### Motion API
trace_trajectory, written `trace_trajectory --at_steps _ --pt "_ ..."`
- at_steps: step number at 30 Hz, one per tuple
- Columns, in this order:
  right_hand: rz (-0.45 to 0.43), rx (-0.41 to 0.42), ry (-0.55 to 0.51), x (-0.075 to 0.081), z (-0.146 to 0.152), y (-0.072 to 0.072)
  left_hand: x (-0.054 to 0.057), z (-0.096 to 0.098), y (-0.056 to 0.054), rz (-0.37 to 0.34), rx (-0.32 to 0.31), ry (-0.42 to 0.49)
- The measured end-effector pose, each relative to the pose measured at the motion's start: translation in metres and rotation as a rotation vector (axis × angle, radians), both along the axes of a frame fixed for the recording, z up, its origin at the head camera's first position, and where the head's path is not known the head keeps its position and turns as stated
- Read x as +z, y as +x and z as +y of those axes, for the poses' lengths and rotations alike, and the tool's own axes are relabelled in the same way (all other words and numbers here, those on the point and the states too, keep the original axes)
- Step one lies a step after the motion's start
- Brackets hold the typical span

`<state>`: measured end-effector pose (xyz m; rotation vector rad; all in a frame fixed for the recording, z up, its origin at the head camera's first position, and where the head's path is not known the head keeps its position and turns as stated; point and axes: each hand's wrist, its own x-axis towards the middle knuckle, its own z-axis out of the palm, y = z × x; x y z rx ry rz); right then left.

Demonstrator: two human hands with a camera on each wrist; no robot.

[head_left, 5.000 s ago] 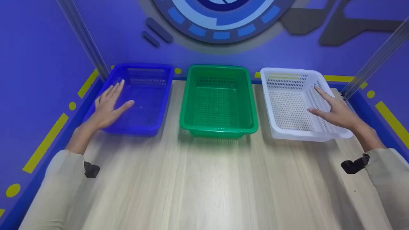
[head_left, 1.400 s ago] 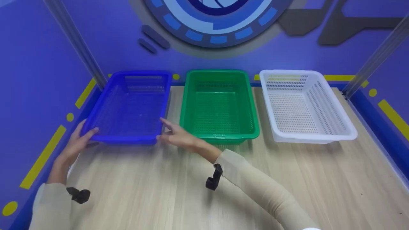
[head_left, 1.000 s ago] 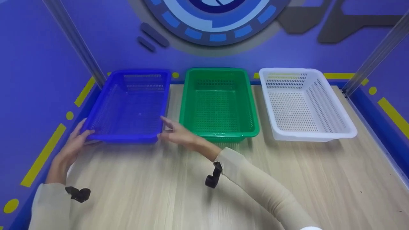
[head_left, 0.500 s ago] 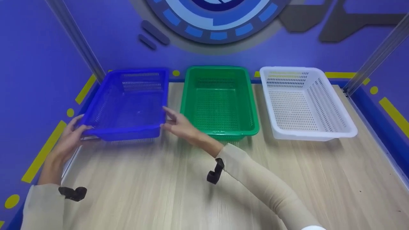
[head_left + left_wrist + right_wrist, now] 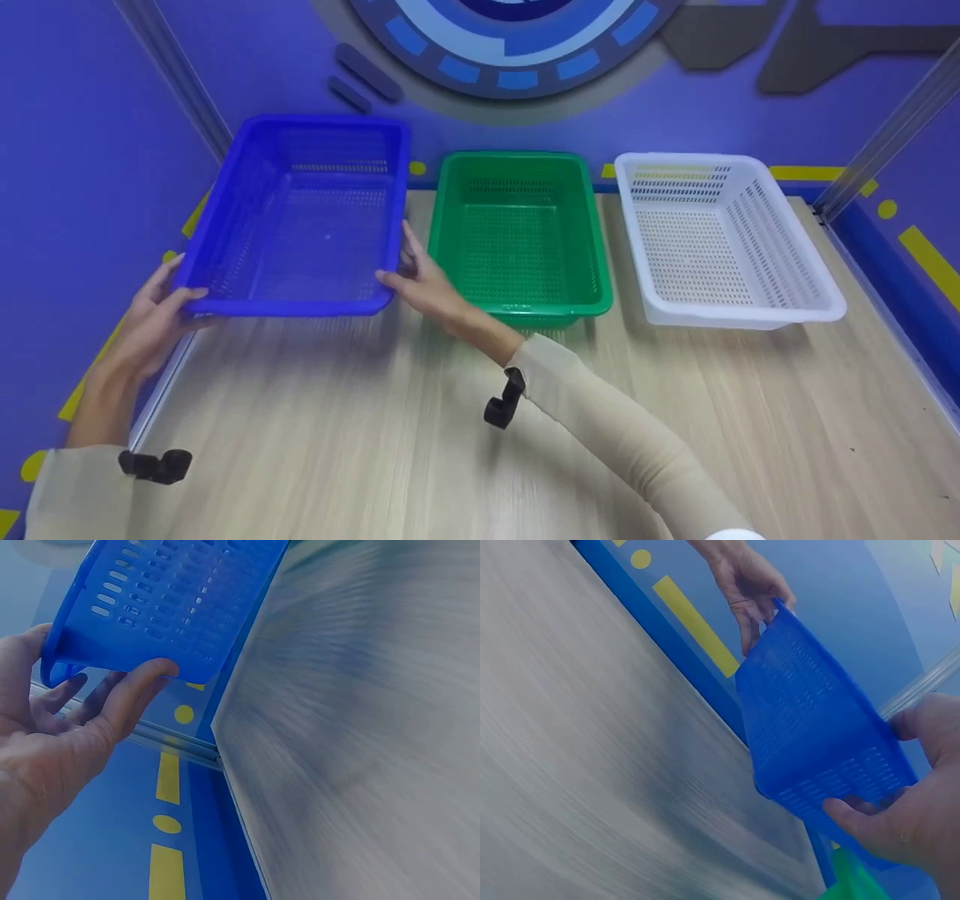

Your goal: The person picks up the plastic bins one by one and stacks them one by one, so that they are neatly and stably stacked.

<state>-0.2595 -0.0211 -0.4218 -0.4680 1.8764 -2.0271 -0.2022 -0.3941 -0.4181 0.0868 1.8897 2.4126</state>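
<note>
A blue plastic basket [image 5: 322, 247] with slotted walls is held up off the table between both hands, at the left in the head view. My left hand [image 5: 150, 319] grips its near left corner, thumb over the rim. In the left wrist view, fingers of that hand [image 5: 82, 712] reach under the rim against the slotted wall [image 5: 165, 600]. My right hand [image 5: 427, 289] grips the near right side, thumb on the rim. The right wrist view shows the right hand [image 5: 907, 817] with fingers against the outer wall of the basket [image 5: 802, 712]. Nothing lies inside it.
A green basket [image 5: 517, 309] stands on the wooden table [image 5: 480, 450] just right of the blue one. Farther right stands a white basket [image 5: 742, 315]. Blue walls [image 5: 67, 150] close in the left, back and right, with metal posts [image 5: 176, 75] at the corners.
Both hands moved from hovering over the outer baskets to the blue basket. Then the blue basket rose off the table, its far end now higher against the back wall. Green and white baskets stayed put.
</note>
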Motion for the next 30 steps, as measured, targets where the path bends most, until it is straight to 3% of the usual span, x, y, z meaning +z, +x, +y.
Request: trace_trajectory --at_steps 6,13,25,30 --pt "0.006 0.019 -0.143 0.005 0.006 -0.003 0.005 0.007 0.001 0.017 -0.036 0.020" --pt "-0.004 0.011 -0.137 0.007 0.014 -0.003 0.008 0.012 0.003 0.007 -0.092 -0.004" --pt "-0.021 0.007 -0.171 0.016 0.036 0.000 0.019 0.021 0.005 -0.013 -0.170 -0.245" --pt "-0.012 0.000 -0.157 0.022 0.043 0.002 0.023 0.025 0.004 0.012 -0.211 -0.278"
